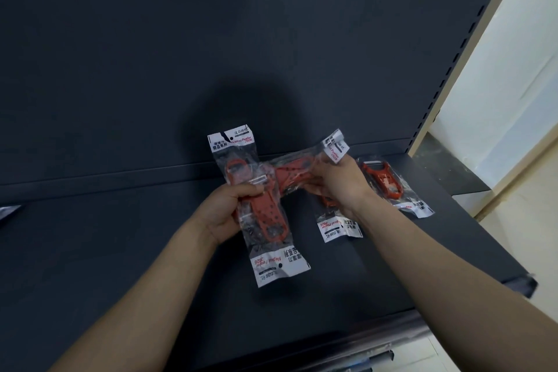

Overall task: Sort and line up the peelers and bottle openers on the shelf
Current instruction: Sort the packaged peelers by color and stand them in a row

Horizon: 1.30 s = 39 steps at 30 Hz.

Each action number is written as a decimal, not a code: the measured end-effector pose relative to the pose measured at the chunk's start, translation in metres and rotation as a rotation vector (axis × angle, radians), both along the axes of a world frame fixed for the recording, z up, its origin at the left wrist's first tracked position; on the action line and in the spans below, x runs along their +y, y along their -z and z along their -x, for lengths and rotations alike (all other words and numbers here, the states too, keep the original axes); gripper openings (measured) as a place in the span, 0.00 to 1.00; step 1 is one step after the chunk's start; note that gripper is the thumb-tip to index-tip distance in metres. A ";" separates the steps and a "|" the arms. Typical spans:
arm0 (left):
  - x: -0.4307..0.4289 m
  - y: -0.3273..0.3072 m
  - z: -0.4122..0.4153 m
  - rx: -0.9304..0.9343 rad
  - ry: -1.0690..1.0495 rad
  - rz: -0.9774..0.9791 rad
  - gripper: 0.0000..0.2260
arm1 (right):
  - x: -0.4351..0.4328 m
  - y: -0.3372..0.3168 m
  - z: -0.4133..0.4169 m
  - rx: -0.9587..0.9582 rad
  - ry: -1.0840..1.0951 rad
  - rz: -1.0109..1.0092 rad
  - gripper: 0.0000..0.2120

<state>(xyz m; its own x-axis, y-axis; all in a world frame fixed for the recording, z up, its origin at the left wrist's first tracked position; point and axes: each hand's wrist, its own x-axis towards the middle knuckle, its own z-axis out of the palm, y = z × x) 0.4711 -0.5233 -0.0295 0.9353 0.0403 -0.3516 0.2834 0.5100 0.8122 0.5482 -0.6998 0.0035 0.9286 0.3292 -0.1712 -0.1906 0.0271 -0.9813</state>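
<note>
While in clear bags [273, 263], red peelers [267, 216] in left hand [229, 208], right hand [339, 184].

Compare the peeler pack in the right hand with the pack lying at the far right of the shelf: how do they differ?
The held pack is gripped by the right hand and runs crosswise. The far-right pack lies flat on the shelf, untouched. The held pack's white label end points up and toward the back, while the far-right pack's label end points toward the shelf's near edge. Both are clear bags holding a red peeler.
</note>
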 end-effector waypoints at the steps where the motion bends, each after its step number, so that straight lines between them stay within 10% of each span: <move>1: -0.001 0.000 0.000 0.005 -0.025 -0.028 0.08 | 0.000 0.001 0.001 0.029 -0.015 0.008 0.04; 9: 0.010 -0.005 0.004 0.011 -0.017 -0.393 0.09 | -0.010 -0.011 -0.003 -0.382 0.097 0.542 0.27; 13: 0.009 -0.014 0.007 -0.008 0.070 -0.462 0.10 | 0.000 -0.019 0.003 -0.519 -0.232 0.852 0.17; 39: 0.008 -0.001 0.004 0.085 -0.025 -0.290 0.08 | 0.025 0.037 -0.013 -0.438 0.028 1.118 0.06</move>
